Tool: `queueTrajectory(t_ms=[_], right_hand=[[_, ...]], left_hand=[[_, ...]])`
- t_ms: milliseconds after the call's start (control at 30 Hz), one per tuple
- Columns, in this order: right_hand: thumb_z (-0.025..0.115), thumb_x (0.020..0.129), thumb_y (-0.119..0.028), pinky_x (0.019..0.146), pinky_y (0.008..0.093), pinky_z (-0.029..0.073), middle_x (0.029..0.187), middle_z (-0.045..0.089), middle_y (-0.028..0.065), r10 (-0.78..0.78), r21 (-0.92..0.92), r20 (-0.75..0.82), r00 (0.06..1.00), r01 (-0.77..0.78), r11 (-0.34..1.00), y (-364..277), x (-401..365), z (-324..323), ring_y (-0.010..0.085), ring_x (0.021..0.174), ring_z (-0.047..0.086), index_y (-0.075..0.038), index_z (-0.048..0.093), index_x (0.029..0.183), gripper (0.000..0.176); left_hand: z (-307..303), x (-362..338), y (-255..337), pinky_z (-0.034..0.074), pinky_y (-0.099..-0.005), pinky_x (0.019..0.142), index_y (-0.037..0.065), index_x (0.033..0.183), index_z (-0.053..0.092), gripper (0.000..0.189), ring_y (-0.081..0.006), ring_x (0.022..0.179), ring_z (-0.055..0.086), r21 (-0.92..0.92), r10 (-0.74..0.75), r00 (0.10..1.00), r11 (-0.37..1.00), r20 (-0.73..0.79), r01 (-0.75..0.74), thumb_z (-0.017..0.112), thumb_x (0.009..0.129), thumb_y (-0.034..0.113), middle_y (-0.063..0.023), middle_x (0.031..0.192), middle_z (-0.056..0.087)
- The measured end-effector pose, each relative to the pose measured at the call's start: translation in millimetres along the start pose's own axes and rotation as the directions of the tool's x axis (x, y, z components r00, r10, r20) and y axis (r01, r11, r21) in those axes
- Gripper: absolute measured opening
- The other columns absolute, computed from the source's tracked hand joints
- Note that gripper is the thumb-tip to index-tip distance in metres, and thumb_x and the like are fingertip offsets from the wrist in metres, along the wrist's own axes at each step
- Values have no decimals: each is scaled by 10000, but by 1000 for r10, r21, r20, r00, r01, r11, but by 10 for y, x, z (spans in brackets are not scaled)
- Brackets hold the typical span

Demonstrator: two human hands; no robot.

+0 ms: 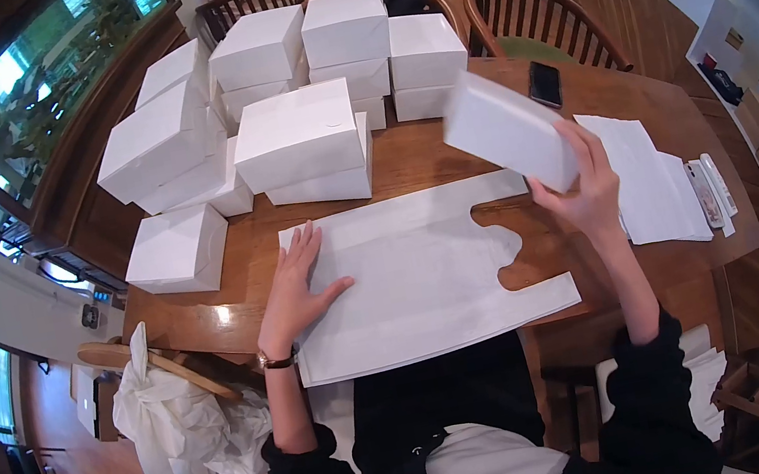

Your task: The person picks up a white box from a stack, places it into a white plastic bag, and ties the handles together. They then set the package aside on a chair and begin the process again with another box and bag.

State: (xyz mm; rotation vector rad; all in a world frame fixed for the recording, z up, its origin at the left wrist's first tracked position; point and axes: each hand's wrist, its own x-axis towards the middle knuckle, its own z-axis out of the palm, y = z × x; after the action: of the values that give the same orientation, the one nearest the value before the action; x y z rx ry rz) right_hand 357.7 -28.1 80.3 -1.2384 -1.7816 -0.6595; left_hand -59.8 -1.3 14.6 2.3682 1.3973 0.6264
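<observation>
Before me on the wooden table lies a flat white T-shirt bag [406, 273], its cut-out handles pointing right. My left hand [298, 292] rests on the bag's left end with fingers spread and the thumb stretched out. Above the bag's right side, my right hand [583, 181] grips a closed white box [508, 128] by its near end. That box is tilted, off the table and slightly blurred by motion. Beyond the bag, the nearest stacked white box [296, 140] sits on another.
Several more white boxes [154, 140] are piled at the back and left. On the right are a pile of flat white bags [644, 180], small white and pink items [711, 189] and a black phone [545, 84]. A crumpled white bag [179, 425] hangs on a chair at left.
</observation>
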Motion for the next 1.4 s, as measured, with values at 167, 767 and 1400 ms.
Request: queueTrajectory(t_ms=[167, 767, 1400], right_hand=[[833, 679, -219, 837, 385, 580, 1223, 582, 103, 115, -213, 107, 988, -90, 973, 243, -557, -257, 299, 1144, 583, -90, 569, 1288, 676], [713, 831, -124, 1021, 448, 467, 1441, 422, 154, 280, -276, 303, 911, -198, 941, 212, -720, 71, 380, 1368, 372, -113, 483, 1394, 608], [621, 820, 46, 956, 412, 431, 909, 667, 57, 179, 354, 379, 908, -321, 878, -278, -892, -252, 235, 911, 626, -65, 659, 922, 156]], left_hand=[[-322, -277, 375, 228, -501, 1182, 48, 1462, 411, 709, -374, 1445, 291, -131, 16, 999, 991, 36, -11, 728, 870, 276, -197, 1518, 388], [936, -323, 1802, 219, -517, 1173, 44, 1438, 429, 690, -325, 1425, 323, -35, 370, 914, 928, 168, -370, 603, 923, 469, -137, 1484, 426], [500, -358, 1769, 326, -415, 1098, 27, 1118, 489, 357, -343, 1244, 457, -584, 315, 938, 793, 148, -174, 711, 856, 122, -177, 1178, 508]])
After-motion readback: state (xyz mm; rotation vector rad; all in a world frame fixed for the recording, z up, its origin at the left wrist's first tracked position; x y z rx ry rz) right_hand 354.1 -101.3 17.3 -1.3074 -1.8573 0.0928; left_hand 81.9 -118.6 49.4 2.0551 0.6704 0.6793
